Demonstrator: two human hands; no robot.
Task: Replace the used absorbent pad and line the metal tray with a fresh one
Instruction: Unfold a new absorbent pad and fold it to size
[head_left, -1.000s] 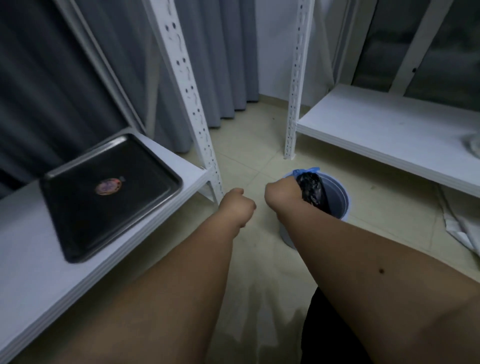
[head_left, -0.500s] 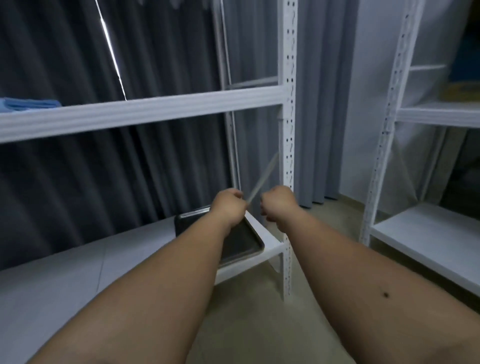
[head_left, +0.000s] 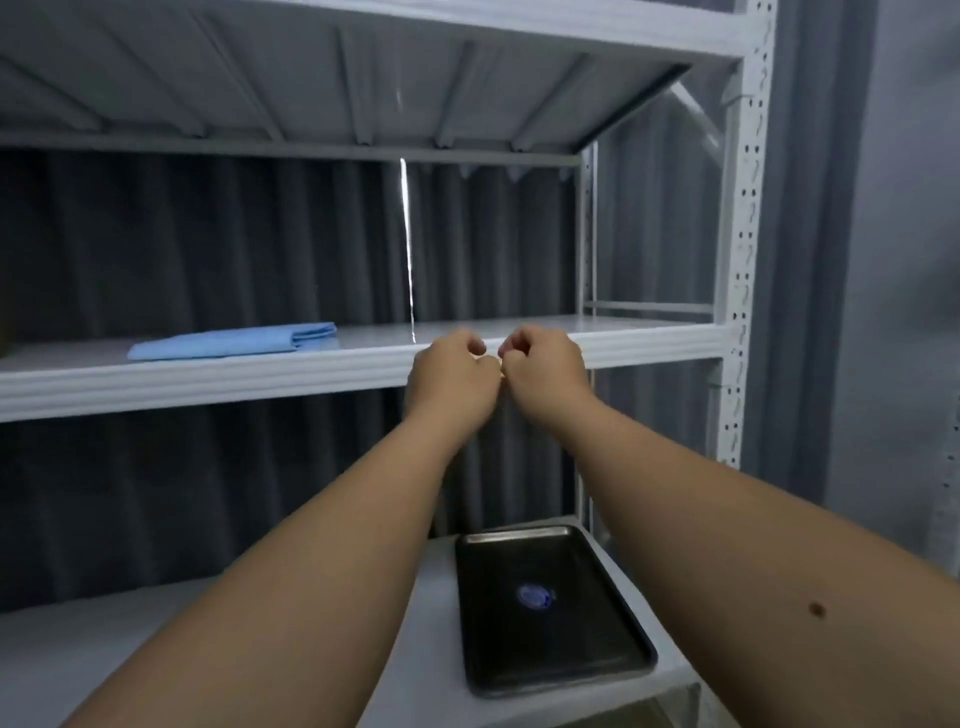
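Both fists are curled with their backs to the camera, so the palm and finger pads of the left hand (head_left: 451, 376) and the right hand (head_left: 545, 371) are hidden, and whether either pinches anything cannot be told. Below the hands, the left forearm covers part of the lower shelf (head_left: 441, 623) just left of the metal tray (head_left: 550, 639); the round label (head_left: 535, 596) on the tray is too blurred to read. Left of the hands, the folded blue pad (head_left: 234, 341) lies edge-on, its layers impossible to count. Both arms are cut off by the bottom edge.
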